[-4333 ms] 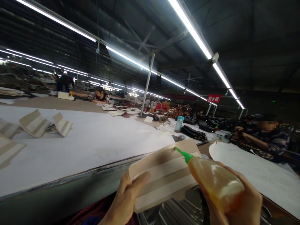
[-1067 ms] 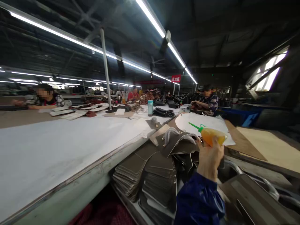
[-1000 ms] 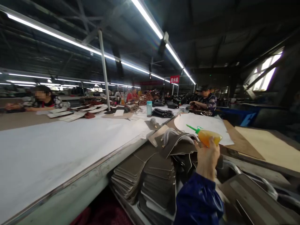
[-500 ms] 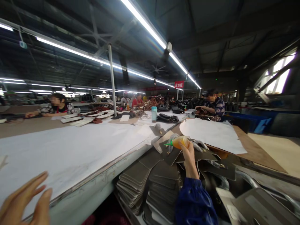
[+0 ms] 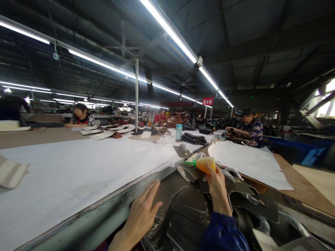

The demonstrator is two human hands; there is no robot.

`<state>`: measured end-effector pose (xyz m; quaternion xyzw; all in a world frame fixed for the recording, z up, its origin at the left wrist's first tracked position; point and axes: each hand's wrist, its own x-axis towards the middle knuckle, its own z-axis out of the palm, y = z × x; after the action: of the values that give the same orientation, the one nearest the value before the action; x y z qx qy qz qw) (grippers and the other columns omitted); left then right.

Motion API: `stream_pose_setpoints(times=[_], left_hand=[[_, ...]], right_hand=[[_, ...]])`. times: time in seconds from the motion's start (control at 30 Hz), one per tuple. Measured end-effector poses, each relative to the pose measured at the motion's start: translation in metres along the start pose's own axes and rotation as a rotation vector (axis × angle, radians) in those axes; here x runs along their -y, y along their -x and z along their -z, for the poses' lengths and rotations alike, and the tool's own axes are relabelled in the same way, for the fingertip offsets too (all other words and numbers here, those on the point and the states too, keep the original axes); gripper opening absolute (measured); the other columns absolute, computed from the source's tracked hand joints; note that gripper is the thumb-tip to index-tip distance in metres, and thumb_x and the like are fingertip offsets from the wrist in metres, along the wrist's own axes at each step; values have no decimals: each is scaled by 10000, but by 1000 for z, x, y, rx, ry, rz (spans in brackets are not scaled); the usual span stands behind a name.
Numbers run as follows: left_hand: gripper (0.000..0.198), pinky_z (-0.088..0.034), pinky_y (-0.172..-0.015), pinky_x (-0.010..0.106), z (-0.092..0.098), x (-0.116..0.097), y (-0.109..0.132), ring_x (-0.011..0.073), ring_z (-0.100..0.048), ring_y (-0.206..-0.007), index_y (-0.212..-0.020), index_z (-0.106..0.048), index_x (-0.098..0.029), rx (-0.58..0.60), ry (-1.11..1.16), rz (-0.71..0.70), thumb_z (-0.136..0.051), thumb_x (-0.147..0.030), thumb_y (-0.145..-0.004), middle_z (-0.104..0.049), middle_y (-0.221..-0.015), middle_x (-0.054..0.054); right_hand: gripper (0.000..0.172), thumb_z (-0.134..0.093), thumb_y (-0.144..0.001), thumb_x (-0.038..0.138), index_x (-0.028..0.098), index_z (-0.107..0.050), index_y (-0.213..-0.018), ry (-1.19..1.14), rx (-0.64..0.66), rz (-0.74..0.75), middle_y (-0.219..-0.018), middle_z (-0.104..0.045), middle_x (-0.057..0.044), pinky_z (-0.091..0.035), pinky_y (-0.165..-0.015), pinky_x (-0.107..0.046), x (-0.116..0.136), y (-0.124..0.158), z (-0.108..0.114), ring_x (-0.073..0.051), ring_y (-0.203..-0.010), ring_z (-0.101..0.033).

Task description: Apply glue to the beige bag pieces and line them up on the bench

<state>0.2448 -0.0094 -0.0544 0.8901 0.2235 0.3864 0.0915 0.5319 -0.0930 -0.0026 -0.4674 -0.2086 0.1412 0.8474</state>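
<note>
My right hand (image 5: 217, 186) is closed around a glue bottle (image 5: 205, 164) with yellow contents and a green nozzle that points left. Below it lie stacks of dark grey-brown flat panels (image 5: 190, 202), fanned in layers. My left hand (image 5: 142, 212) has its fingers stretched out, holds nothing, and is over the left edge of the left stack; whether it touches the panels I cannot tell. Behind the bottle and to its right are more dark pieces (image 5: 242, 184) with small gold-coloured clasps and clear-wrapped handles.
A long white-covered table (image 5: 86, 164) stretches along the left, with a pale striped piece (image 5: 12, 172) on it. A light-blue bottle (image 5: 178, 133) stands farther back near a pile of black parts (image 5: 193, 138). Co-workers sit at the left and right (image 5: 255, 129).
My left hand has moved right, from the table's left side to the panel stack. The right hand still holds the glue bottle. The camera view has turned slightly left.
</note>
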Motion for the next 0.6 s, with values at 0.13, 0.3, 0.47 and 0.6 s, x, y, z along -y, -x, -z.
stream_pose_setpoints(times=[0.13, 0.3, 0.47, 0.6], left_hand=[[817, -294, -1210, 481, -9, -32, -30, 269, -276, -1484, -1531, -299, -173, 9, 205, 15, -635, -104, -789, -311, -1610, 112], [612, -391, -1116, 522, -9, -50, -49, 359, -508, -1328, -1395, -474, -117, -160, 349, 257, -661, -211, -820, -566, -1420, 208], [138, -509, -822, 418, 5, -50, -39, 312, -686, -897, -946, -665, -205, -180, 408, 325, -571, -290, -892, -729, -938, 113], [179, -487, -784, 408, 16, -44, -21, 319, -672, -857, -859, -624, -206, -195, 475, 423, -511, -337, -907, -709, -869, 126]], right_hand=[[245, -642, -924, 295, 141, -614, -1112, -103, 172, -97, -1073, -632, -61, -562, -761, -333, 27, 24, -15, -166, -895, -636], [363, -736, -828, 361, 150, -644, -1108, -203, 316, -221, -1096, -672, -93, -575, -816, -401, 28, 40, -33, -216, -950, -662], [536, -846, -661, 475, 139, -687, -1048, -271, 422, -379, -961, -714, -127, -594, -647, -396, 17, 45, -45, -270, -796, -691], [450, -838, -666, 463, 229, -686, -1019, -383, 413, -374, -1062, -707, -58, -584, -801, -501, 16, 54, -55, -278, -956, -674]])
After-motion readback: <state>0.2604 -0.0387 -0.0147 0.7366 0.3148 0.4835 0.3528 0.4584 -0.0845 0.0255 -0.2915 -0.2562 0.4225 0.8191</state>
